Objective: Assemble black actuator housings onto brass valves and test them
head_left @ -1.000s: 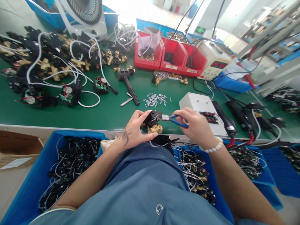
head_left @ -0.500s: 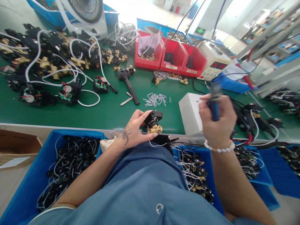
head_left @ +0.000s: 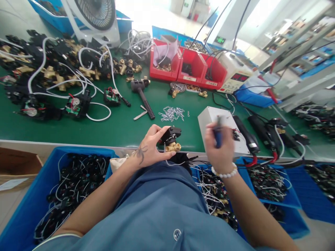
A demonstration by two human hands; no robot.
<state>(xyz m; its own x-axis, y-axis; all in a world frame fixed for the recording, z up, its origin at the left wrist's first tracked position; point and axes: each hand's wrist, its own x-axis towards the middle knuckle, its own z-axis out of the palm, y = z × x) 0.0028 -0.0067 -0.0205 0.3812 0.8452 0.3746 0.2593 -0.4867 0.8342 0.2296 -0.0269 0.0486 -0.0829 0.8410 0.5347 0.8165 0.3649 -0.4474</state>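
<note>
At the bench's front edge, my left hand (head_left: 149, 146) is closed on a brass valve with a black housing (head_left: 172, 139). Its thumb presses the brass body and the fingers lie along the black part, while a white cable hangs below. To the right, my right hand (head_left: 221, 146) is wrapped round a blue-handled tool (head_left: 217, 136); motion smears it, so its exact kind is unclear. That hand is in front of a white box (head_left: 213, 120). Beyond the valve lies a heap of small metal clips (head_left: 172, 114), with a black mallet (head_left: 143, 97) to its left.
Black-and-brass assemblies with white cables (head_left: 52, 69) crowd the bench's left side beneath a fan (head_left: 98, 17). Red parts bins (head_left: 167, 74) and a white instrument (head_left: 232, 75) line the back. Black electric screwdrivers (head_left: 247, 136) lie right. Blue crates (head_left: 59, 150) stand below the edge.
My right hand has moved left with the blue-handled tool, from beyond the white box to in front of it, nearer the valve. My left hand keeps its hold on the valve.
</note>
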